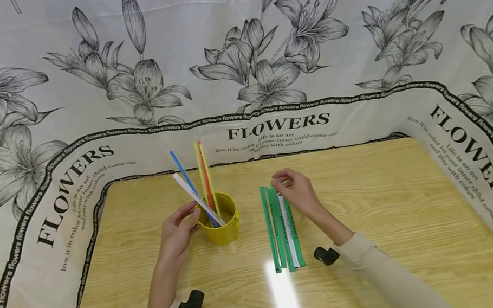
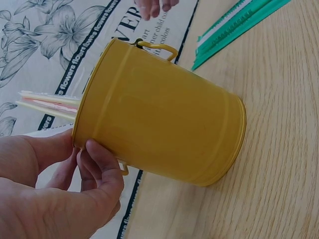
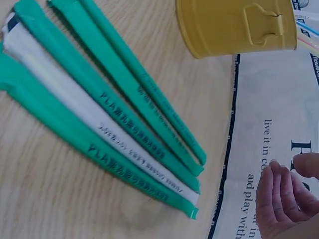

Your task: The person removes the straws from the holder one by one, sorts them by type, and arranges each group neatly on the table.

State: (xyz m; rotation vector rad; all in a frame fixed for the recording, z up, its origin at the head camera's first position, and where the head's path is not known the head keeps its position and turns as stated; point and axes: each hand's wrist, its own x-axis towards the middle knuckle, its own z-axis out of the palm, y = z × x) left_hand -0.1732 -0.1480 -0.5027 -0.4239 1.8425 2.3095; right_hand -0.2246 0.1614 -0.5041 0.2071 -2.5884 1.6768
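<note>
A small yellow metal bucket (image 1: 222,235) with side handles stands upright on the table. My left hand (image 1: 178,233) grips its rim from the left, thumb on one side and fingers on the other, as the left wrist view shows. Leaning inside the bucket are a blue straw (image 1: 181,166), a white-wrapped straw (image 1: 188,187), a red straw (image 1: 205,175) and yellow straws (image 1: 200,167). To the bucket's right lie several green-wrapped straws (image 3: 124,99) and one white-wrapped straw (image 3: 89,102), side by side. Over their far ends hovers my right hand (image 1: 294,189), fingers slightly bent, nothing between thumb and fingertips (image 3: 272,167).
A white cloth (image 1: 258,80) printed with flowers and lettering surrounds the wooden table (image 1: 382,196) at the back and both sides. Black wrist mounts (image 1: 326,255) sit at both sleeves. Light reflects brightly off the table's front middle.
</note>
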